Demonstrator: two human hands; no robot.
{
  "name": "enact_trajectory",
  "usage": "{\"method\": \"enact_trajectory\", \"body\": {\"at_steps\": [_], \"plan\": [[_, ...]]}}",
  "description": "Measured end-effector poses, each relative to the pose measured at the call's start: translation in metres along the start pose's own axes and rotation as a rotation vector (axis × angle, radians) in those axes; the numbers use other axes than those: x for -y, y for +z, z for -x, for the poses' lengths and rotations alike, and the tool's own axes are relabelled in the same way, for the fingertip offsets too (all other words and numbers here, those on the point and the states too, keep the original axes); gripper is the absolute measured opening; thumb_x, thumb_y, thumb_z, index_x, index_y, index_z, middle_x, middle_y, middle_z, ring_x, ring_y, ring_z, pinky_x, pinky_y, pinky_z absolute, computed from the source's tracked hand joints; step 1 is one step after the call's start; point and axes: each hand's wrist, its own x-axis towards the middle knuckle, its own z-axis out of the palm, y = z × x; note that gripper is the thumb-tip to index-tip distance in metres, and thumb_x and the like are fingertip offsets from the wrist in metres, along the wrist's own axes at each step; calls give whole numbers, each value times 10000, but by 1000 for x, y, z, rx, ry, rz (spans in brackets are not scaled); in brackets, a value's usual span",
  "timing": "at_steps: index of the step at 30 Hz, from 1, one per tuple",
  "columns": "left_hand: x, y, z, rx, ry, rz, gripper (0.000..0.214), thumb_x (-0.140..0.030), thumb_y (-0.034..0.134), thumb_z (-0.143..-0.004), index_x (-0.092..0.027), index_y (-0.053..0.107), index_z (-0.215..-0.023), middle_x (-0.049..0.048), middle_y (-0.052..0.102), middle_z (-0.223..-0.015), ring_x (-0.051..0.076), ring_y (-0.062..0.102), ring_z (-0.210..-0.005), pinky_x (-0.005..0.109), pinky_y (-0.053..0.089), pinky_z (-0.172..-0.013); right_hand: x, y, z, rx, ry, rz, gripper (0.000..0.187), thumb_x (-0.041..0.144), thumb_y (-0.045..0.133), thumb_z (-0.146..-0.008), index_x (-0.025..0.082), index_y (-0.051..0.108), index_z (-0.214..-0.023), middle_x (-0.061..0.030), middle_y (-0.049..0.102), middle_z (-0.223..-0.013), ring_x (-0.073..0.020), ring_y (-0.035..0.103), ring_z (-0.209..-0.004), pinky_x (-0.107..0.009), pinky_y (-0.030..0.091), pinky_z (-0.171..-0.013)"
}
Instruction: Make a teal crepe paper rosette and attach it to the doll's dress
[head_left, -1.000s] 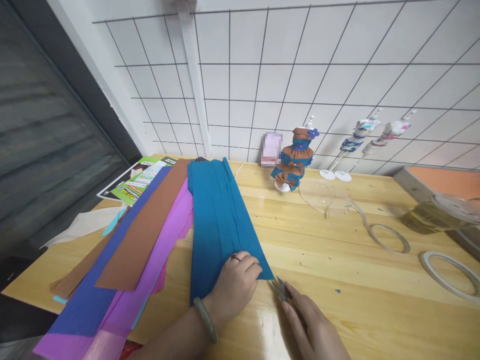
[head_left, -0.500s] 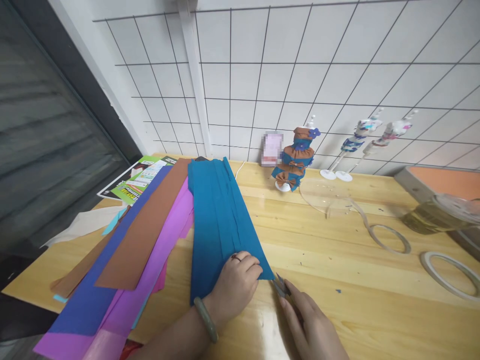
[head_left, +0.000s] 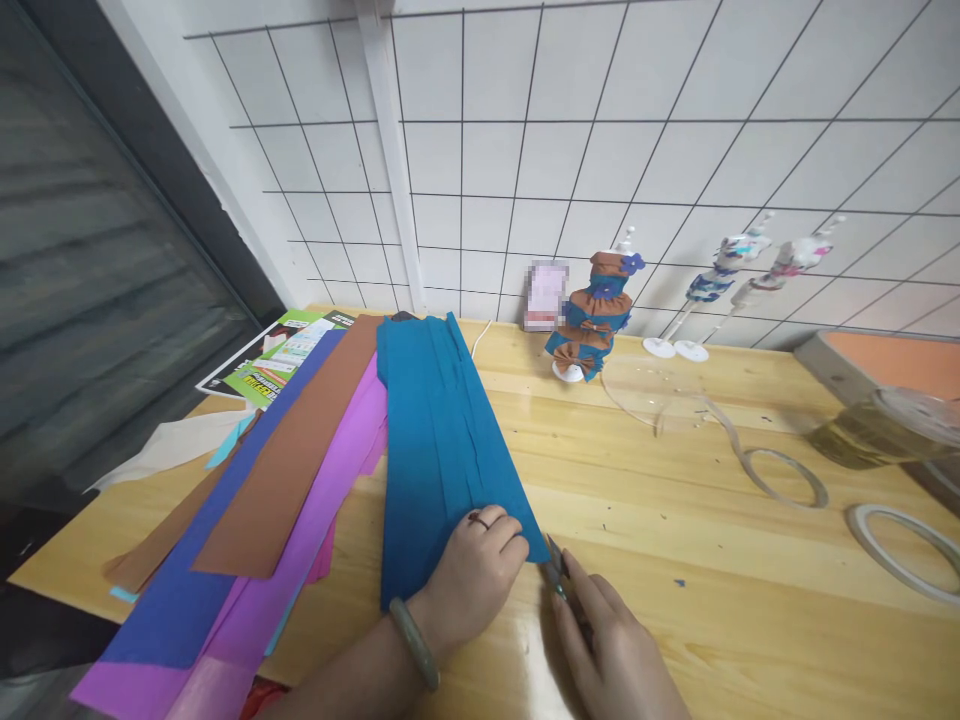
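Note:
A long folded sheet of teal crepe paper (head_left: pixel 439 430) lies on the wooden table (head_left: pixel 645 470), running away from me. My left hand (head_left: pixel 474 580) rests on its near end with the fingers curled and pressing the paper's lower right corner; a ring and a green bangle show. My right hand (head_left: pixel 611 645) is closed around small scissors (head_left: pixel 556 568), whose blades point at that same corner and nearly touch it.
Brown (head_left: pixel 289 450), blue (head_left: pixel 217 540) and purple (head_left: pixel 300 560) paper strips lie left of the teal sheet, with a green leaflet (head_left: pixel 274 360) behind. A paper-dressed figure (head_left: pixel 592 320), two decorated stands (head_left: pixel 739 270), tape rolls (head_left: pixel 896 535) and a box (head_left: pixel 885 365) sit toward the right.
The scissors' tips have crept slightly forward toward the teal paper's corner. My left hand stays put on the paper.

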Motion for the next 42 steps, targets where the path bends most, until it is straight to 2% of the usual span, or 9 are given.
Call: {"method": "enact_trajectory", "body": {"at_steps": [5,15,24,29,38,42], "plan": [[0,1,0,20,4,-17,124,-139,433,-856,-158,507,-759,32,535,-830,185,472,-854,324,425,-728,-3,1,5,-24,-23,17,406,312,358,-896,136,450,-1251,-136,648,-1031,-198,669,-856,-265,558,-671],[0,2,0,8,13,-33,151,-146,407,-869,-159,509,-757,29,529,-810,175,467,-858,312,420,-732,11,2,0,-78,-31,35,383,283,343,-897,139,458,-1233,-149,643,-1020,-213,667,-858,-292,555,-692],[1,4,1,4,22,-67,180,-173,392,-887,-161,516,-757,26,530,-807,169,466,-860,308,422,-734,8,0,3,-46,-18,90,414,297,301,-906,136,425,-1266,-156,645,-980,-202,677,-705,-287,558,-596],[0,3,0,17,25,-71,148,-177,420,-877,-161,517,-768,26,534,-833,175,462,-876,318,423,-750,5,3,4,-11,-26,110,407,264,293,-909,132,392,-1282,-161,629,-998,-205,673,-759,-293,555,-657],[0,3,0,22,43,-65,164,-178,403,-885,-160,513,-764,31,533,-830,177,464,-875,322,421,-742,-4,10,6,2,-46,132,405,199,317,-886,123,381,-1278,-163,625,-1018,-214,679,-756,-292,563,-616],[1,5,1,32,38,-56,134,-163,423,-875,-159,506,-768,29,536,-852,182,461,-884,329,416,-758,-9,12,7,14,-85,145,403,148,306,-870,102,400,-1259,-175,616,-1031,-213,672,-822,-291,555,-692]]}}
